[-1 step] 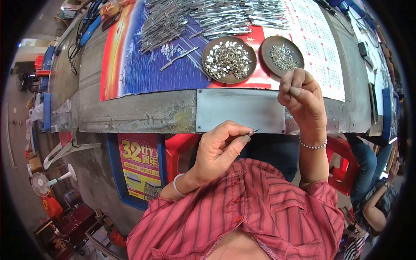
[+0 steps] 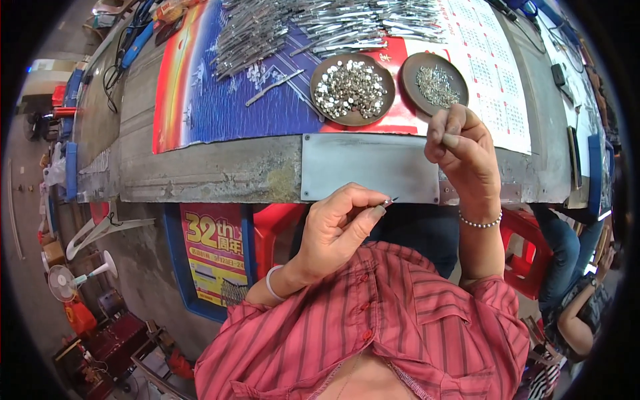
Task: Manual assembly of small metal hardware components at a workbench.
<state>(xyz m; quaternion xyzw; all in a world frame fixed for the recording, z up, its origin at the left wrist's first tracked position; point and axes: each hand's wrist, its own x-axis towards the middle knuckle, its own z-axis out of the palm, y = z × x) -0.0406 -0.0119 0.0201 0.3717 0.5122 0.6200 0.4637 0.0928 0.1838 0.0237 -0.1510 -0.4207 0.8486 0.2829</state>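
Here's my left hand (image 2: 340, 230), thumb and forefinger clamped on a small metal piece (image 2: 391, 201), its dark, slim tip poking out to the right, just by the near edge of the pale metal plate (image 2: 370, 163). Over on the other side, my right hand (image 2: 465, 143) is raised above the bench front, thumb and fingers drawn together; whether anything tiny sits between them, I can't tell. It's right beside the brown dish (image 2: 411, 72) of thin pins, with the darker-looking round dish (image 2: 353, 123) of little silvery pieces to its left. Beyond, metal strips (image 2: 347, 30) lie heaped on the printed sheet (image 2: 180, 127), and a lone strip (image 2: 275, 89) rests apart. Handling this well, I'd judge, means a firm but light pinch: near the end, so the tip isn't covered, wrist steady, and the piece close over the plate so a dropped part is easily found.
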